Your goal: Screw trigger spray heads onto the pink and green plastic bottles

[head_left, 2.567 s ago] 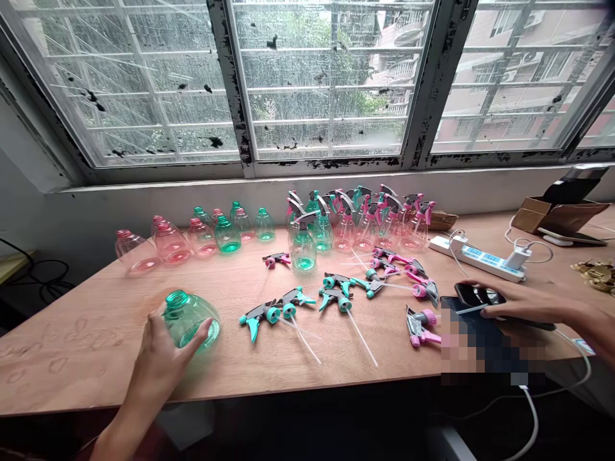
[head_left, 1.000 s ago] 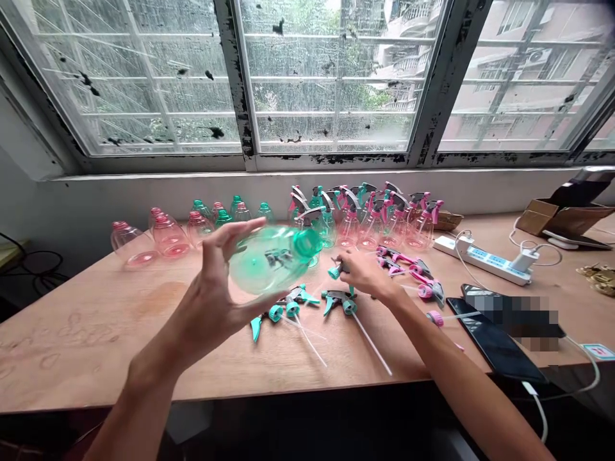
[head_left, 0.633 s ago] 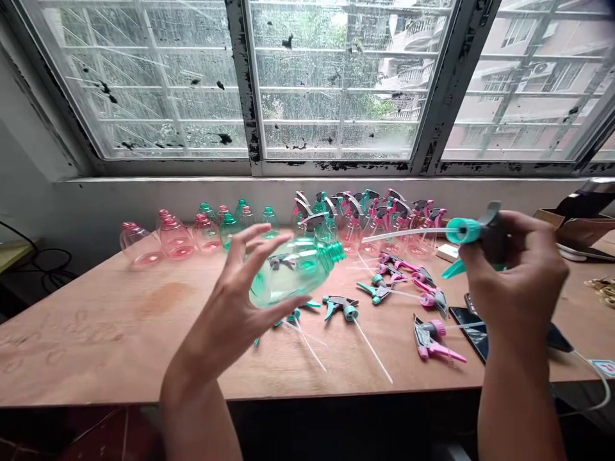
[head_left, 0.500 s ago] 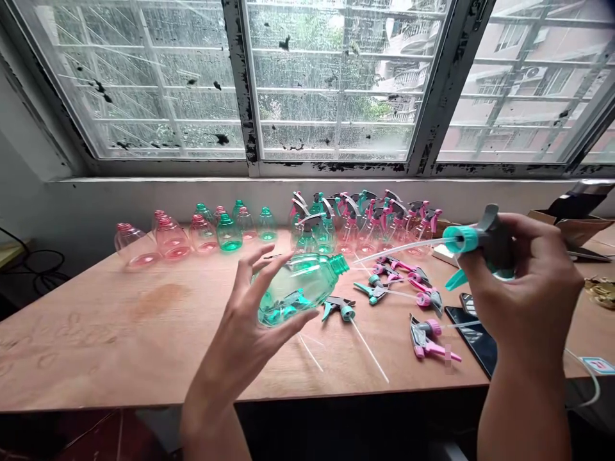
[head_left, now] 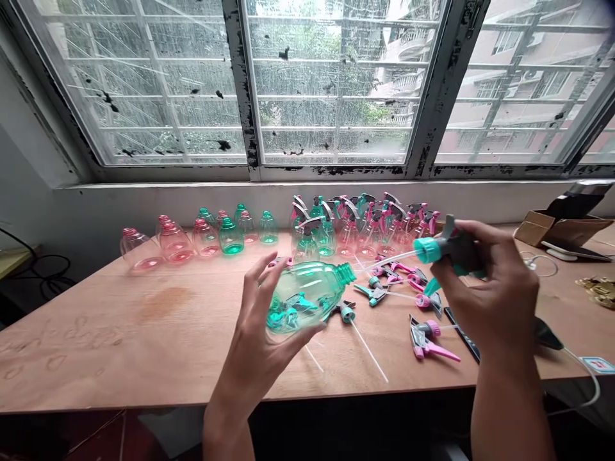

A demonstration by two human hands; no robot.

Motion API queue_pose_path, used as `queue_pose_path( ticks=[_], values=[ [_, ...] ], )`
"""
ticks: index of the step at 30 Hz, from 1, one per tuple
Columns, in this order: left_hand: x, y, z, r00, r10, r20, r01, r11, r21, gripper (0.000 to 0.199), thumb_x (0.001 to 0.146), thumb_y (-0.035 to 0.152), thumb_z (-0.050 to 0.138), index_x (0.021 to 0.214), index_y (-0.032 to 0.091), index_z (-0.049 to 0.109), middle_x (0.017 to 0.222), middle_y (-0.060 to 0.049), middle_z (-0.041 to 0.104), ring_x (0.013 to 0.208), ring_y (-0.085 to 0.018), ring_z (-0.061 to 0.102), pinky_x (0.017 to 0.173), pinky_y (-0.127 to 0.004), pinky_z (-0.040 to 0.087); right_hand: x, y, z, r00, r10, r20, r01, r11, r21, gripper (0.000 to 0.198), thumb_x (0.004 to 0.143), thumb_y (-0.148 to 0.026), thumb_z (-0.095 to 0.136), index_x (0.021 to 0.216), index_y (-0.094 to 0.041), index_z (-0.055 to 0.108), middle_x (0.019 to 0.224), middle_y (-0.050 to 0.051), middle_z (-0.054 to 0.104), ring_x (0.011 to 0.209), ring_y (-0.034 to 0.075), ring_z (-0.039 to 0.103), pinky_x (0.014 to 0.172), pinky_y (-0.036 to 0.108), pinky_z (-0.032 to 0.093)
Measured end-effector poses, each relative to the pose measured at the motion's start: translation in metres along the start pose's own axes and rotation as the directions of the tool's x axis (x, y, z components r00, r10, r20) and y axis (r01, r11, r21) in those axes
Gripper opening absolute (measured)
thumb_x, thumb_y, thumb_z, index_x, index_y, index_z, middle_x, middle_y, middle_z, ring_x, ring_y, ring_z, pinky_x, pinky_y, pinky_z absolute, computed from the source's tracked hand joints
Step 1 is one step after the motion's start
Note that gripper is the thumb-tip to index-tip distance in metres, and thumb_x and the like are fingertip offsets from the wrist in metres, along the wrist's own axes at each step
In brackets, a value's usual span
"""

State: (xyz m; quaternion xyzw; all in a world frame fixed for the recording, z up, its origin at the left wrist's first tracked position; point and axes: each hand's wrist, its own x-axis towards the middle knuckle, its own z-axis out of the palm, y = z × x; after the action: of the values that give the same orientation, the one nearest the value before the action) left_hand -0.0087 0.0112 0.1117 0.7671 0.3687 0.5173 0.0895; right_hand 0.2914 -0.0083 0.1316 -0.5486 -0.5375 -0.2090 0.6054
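My left hand grips a clear green spray bottle by its base end, tilted on its side with the open neck pointing right. In my right hand is a green and grey spray trigger head. Its white dip tube reaches left, and the tube's tip is at or near the bottle's mouth; whether it is inside I cannot tell. Below and between the hands lie loose trigger heads, among them a green one and a pink one, with tubes attached.
Open pink and green bottles stand at the back left. Bottles fitted with trigger heads crowd the back middle. A dark phone, partly hidden, lies by my right wrist. A cardboard box sits at the right, under the window.
My right hand has moved left with the trigger head, bringing its tube to the bottle's mouth. My left hand and the bottle have shifted slightly right and down.
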Motion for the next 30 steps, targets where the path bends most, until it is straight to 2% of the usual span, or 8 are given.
queue_pose_path(
  ticks=[3, 10, 13, 15, 18, 20, 26, 30],
  values=[
    [0.0, 0.005, 0.011, 0.994, -0.014, -0.108, 0.01, 0.999, -0.042, 0.109, 0.079, 0.046, 0.093, 0.166, 0.039, 0.028, 0.172, -0.013, 0.03, 0.151, -0.037, 0.048, 0.121, -0.054, 0.048, -0.005, -0.008, 0.001, 0.978, 0.018, 0.207, -0.06, 0.978, 0.2, 0.043, 0.086, -0.028, 0.075, 0.129, -0.027, 0.07, 0.112, 0.007, 0.075, 0.094, 0.028, 0.071, 0.084, 0.04, 0.06],
    [-0.001, 0.013, 0.018, 0.986, 0.107, -0.128, -0.102, 0.994, 0.045, 0.079, 0.089, 0.036, 0.086, 0.156, 0.041, 0.044, 0.179, -0.008, 0.018, 0.164, -0.036, 0.029, 0.128, -0.055, 0.04, -0.01, -0.027, -0.005, 0.809, -0.122, 0.575, -0.201, 0.862, 0.465, 0.029, 0.09, -0.019, 0.075, 0.117, -0.029, 0.073, 0.088, 0.0, 0.07, 0.07, 0.017, 0.062, 0.059, 0.025, 0.051],
    [-0.001, 0.013, 0.022, 0.985, 0.072, -0.156, -0.069, 0.997, 0.019, 0.07, 0.096, 0.024, 0.076, 0.155, 0.044, 0.045, 0.176, -0.006, 0.027, 0.164, -0.035, 0.029, 0.125, -0.055, 0.044, -0.011, -0.032, 0.0, 0.764, -0.201, 0.614, -0.188, 0.84, 0.509, 0.034, 0.091, -0.023, 0.08, 0.123, -0.031, 0.071, 0.107, 0.004, 0.074, 0.09, 0.022, 0.069, 0.073, 0.029, 0.057],
    [-0.002, 0.013, 0.026, 0.987, 0.052, -0.152, -0.055, 0.998, -0.012, 0.072, 0.097, 0.022, 0.074, 0.158, 0.045, 0.042, 0.172, -0.007, 0.034, 0.162, -0.034, 0.034, 0.122, -0.054, 0.046, -0.012, -0.034, 0.007, 0.785, -0.204, 0.585, -0.212, 0.798, 0.564, 0.031, 0.092, -0.03, 0.083, 0.12, -0.031, 0.072, 0.119, 0.006, 0.074, 0.109, 0.027, 0.07, 0.084, 0.033, 0.06],
    [-0.002, 0.014, 0.03, 0.983, -0.004, -0.181, -0.015, 0.994, -0.104, 0.099, 0.09, 0.033, 0.085, 0.166, 0.047, 0.023, 0.173, -0.01, 0.031, 0.161, -0.037, 0.034, 0.124, -0.058, 0.043, -0.016, -0.038, 0.015, 0.827, -0.119, 0.55, -0.286, 0.752, 0.593, 0.025, 0.092, -0.039, 0.085, 0.112, -0.029, 0.073, 0.121, 0.007, 0.074, 0.109, 0.027, 0.072, 0.083, 0.034, 0.061],
    [-0.003, 0.014, 0.031, 0.976, -0.06, -0.21, 0.017, 0.98, -0.198, 0.121, 0.08, 0.047, 0.092, 0.17, 0.046, 0.011, 0.177, -0.011, 0.023, 0.164, -0.038, 0.029, 0.127, -0.057, 0.039, -0.019, -0.039, 0.019, 0.798, -0.076, 0.598, -0.34, 0.763, 0.55, 0.027, 0.093, -0.043, 0.083, 0.114, -0.028, 0.073, 0.115, 0.006, 0.074, 0.097, 0.024, 0.073, 0.076, 0.032, 0.061],
    [0.0, 0.011, 0.023, 0.936, -0.112, -0.334, -0.001, 0.948, -0.319, 0.064, 0.095, 0.048, 0.078, 0.153, 0.037, 0.054, 0.172, -0.006, 0.035, 0.16, -0.035, 0.039, 0.121, -0.042, 0.05, -0.022, -0.042, 0.022, 0.704, -0.134, 0.698, -0.362, 0.778, 0.514, 0.035, 0.088, -0.044, 0.088, 0.113, -0.026, 0.071, 0.105, 0.005, 0.076, 0.095, 0.024, 0.074, 0.079, 0.031, 0.061],
    [0.001, 0.011, 0.022, 0.923, -0.071, -0.379, -0.072, 0.933, -0.352, 0.065, 0.091, 0.049, 0.082, 0.15, 0.042, 0.057, 0.171, -0.003, 0.038, 0.163, -0.035, 0.032, 0.123, -0.046, 0.047, -0.024, -0.045, 0.022, 0.747, -0.132, 0.652, -0.356, 0.748, 0.56, 0.035, 0.085, -0.04, 0.091, 0.11, -0.025, 0.072, 0.1, 0.005, 0.078, 0.086, 0.023, 0.074, 0.07, 0.03, 0.061]
  ],
)
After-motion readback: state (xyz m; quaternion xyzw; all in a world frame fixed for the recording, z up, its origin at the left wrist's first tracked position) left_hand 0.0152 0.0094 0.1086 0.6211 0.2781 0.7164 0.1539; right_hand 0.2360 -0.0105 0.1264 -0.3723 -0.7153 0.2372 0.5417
